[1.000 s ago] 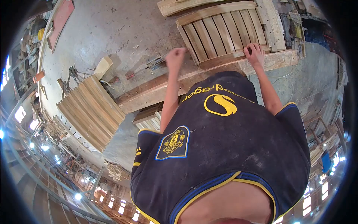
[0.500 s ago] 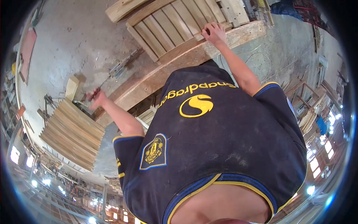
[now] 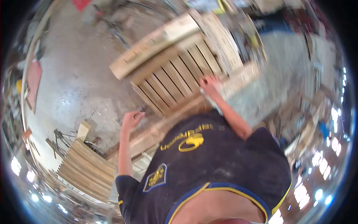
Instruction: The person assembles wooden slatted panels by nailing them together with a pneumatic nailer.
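Observation:
A slatted wooden frame lies on a wooden beam in front of my torso. My right hand rests at the frame's near right edge, its fingers curled over the rail. Left of the frame's near corner, my left hand is raised with fingers bent toward the thumb. Anything between them is too small and blurred to make out. Along the frame's far side runs a thick wooden piece with slots in it.
A stack of wavy-edged wooden strips sits at the lower left, beside a small wood block and dark metal tools. More boards adjoin the frame's right end. A reddish board stands at the far left.
My left hand has moved right, from near the strip stack toward the frame. My right hand stays at the frame's near edge. The view has shifted, showing more beyond the frame.

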`<act>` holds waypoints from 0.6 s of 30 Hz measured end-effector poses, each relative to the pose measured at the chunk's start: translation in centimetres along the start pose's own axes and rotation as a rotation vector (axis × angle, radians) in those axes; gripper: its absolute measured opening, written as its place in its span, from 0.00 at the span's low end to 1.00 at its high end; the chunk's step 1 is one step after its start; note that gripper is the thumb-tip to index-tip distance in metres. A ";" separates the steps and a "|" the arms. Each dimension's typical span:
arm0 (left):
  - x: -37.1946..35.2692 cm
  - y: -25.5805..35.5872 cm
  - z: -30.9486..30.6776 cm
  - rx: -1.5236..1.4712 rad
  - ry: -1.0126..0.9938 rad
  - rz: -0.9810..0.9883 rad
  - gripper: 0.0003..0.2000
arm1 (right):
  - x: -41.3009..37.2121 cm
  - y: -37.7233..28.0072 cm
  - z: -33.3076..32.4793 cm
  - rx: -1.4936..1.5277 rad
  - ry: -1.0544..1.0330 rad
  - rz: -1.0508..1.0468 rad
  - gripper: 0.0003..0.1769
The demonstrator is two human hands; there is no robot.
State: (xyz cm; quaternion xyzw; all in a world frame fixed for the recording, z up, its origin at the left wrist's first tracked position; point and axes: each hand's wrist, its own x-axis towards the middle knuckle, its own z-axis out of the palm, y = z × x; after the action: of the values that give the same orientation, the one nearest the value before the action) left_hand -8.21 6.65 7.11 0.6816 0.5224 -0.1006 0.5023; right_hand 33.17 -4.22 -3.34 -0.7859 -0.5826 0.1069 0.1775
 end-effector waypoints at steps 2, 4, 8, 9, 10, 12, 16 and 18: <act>5.1 1.2 -3.8 -0.050 0.319 0.097 0.12 | 7.1 -2.0 0.7 0.324 -0.126 0.370 0.09; 12.0 0.6 -8.2 0.174 0.695 0.149 0.14 | 16.0 -5.2 0.5 0.519 0.105 0.240 0.10; 30.4 3.7 -23.2 -0.004 1.181 0.269 0.35 | 40.5 -10.2 0.9 0.585 0.479 -0.085 0.19; 34.4 4.9 -25.9 0.055 1.259 0.242 0.39 | 46.0 -11.2 1.4 0.643 0.536 -0.118 0.20; 38.3 5.1 -28.1 0.084 1.260 0.253 0.40 | 50.3 -13.4 1.0 1.023 0.471 -0.142 0.14; 46.2 3.1 -31.7 0.285 1.250 0.211 0.37 | 54.4 -15.9 -1.7 1.075 0.272 -0.204 0.15; 46.4 4.7 -32.0 0.352 1.461 0.317 0.16 | 53.7 -13.9 -1.7 0.953 -0.456 -0.175 0.23; 43.8 5.8 -31.2 0.283 1.579 0.390 0.12 | 49.9 -12.2 -1.0 0.838 -0.465 -0.180 0.22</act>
State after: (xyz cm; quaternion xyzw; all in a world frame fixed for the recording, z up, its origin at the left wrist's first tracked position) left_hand 3.43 58.34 -3.71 0.6870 0.5762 0.4325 -0.0949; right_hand 37.70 46.41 4.46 -0.5485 -0.5792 0.4892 0.3525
